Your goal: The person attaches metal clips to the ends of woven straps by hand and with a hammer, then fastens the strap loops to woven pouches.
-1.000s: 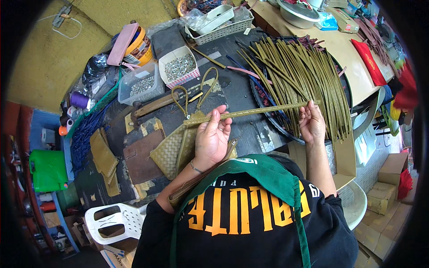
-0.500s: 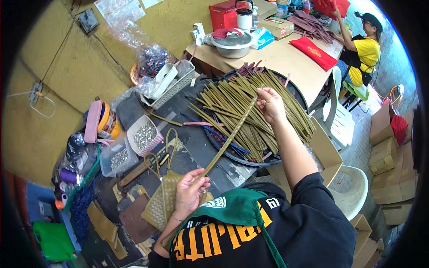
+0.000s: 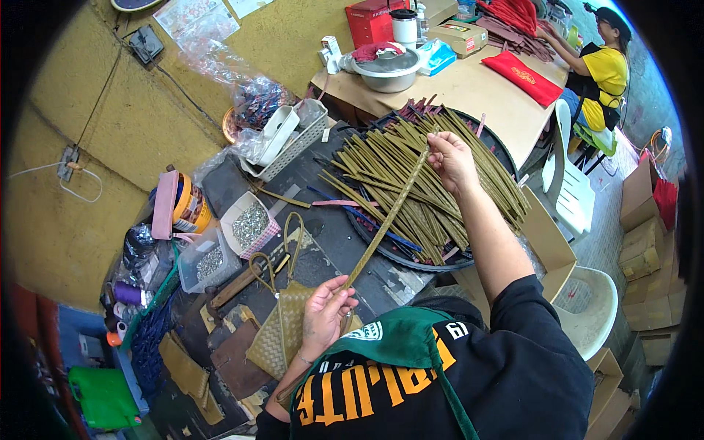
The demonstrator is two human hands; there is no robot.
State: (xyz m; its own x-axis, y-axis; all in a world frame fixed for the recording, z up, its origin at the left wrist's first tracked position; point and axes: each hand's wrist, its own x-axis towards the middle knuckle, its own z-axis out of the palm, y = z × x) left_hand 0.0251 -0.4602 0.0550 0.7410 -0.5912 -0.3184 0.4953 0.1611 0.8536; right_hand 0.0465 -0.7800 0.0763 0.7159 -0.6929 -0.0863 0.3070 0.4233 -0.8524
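Observation:
A long olive-green strap [image 3: 387, 224] is stretched slantwise between my hands. My left hand [image 3: 328, 306] pinches its near end, close to my chest. The far end sits between the thumb and fingers of my right hand [image 3: 450, 160], raised over a heap of similar olive strips [image 3: 425, 205]. That heap lies in a round black tray [image 3: 400, 262], with some blue and pink strips among it. Just left of my left hand is an olive woven pouch [image 3: 277, 331] with a thin loop handle [image 3: 295, 242]; my hand partly covers it.
Two tubs of small metal pieces, one pink-and-white [image 3: 273, 229] and one clear [image 3: 192, 273], stand at the left by a hammer [image 3: 238, 284]. Beyond the tray, a brown-covered table [image 3: 469, 95] holds a bowl [image 3: 387, 79]. A co-worker in yellow [image 3: 607, 79] sits far right.
The whole view has shifted slightly, while my hands keep the strap stretched much as before. The co-worker's arms have come down, and the raised red item is now lower at the table.

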